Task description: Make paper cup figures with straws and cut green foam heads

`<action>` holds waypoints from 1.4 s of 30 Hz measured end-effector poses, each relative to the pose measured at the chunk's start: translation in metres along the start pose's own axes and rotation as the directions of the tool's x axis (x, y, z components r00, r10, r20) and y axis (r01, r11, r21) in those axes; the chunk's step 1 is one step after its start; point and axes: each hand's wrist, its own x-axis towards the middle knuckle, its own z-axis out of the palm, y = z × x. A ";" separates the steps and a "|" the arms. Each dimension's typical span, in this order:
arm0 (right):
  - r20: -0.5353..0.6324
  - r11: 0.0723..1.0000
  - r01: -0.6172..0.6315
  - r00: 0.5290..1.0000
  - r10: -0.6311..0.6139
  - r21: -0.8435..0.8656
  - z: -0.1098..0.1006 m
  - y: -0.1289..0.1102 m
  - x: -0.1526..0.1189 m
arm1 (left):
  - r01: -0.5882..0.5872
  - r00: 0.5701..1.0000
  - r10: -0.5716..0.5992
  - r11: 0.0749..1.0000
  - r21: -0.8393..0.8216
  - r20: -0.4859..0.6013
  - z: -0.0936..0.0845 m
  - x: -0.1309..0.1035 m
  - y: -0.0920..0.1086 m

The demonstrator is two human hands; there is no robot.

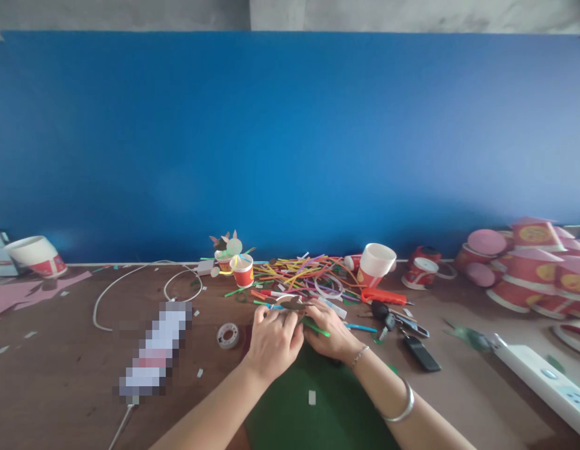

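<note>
The left hand (pixel 275 337) and right hand (pixel 331 330), fingers curled nearly closed, grip a mostly hidden craft piece (pixel 290 304) with a flat brown part, between the smooth green sheet (pixel 322 422) and tangled, slender, multicoloured strips (pixel 297 272).

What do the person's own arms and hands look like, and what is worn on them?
The right hand has a thin, silver-coloured chain bracelet at its wrist; farther up that forearm sits a broader, smooth, silver-coloured bangle. The left hand and its wrist show no jewellery. No gloves or sleeves are visible.
</note>
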 end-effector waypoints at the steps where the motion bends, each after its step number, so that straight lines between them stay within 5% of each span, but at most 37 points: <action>1: -0.004 1.000 0.003 1.000 -0.003 -0.008 0.001 0.002 0.000 | -0.001 1.000 0.001 1.000 0.000 0.002 0.000 0.000 0.000; 17: -0.031 1.000 -0.013 0.999 0.014 0.020 0.002 0.002 0.001 | 0.013 0.999 -0.016 0.997 0.072 0.048 -0.002 0.001 0.005; 25: -0.099 0.975 -0.160 0.979 0.176 0.152 0.008 0.000 0.002 | 0.027 0.999 -0.028 0.998 0.057 0.021 0.000 0.000 0.003; 36: -0.120 0.732 -0.325 0.867 0.483 0.599 0.004 0.002 0.004 | 0.043 0.977 -0.081 0.981 -0.188 -0.195 0.003 0.000 -0.011; 42: -0.146 0.851 -0.405 0.870 0.471 0.336 0.009 0.008 0.000 | 0.090 0.960 -0.153 0.962 -0.257 -0.235 0.006 -0.001 -0.017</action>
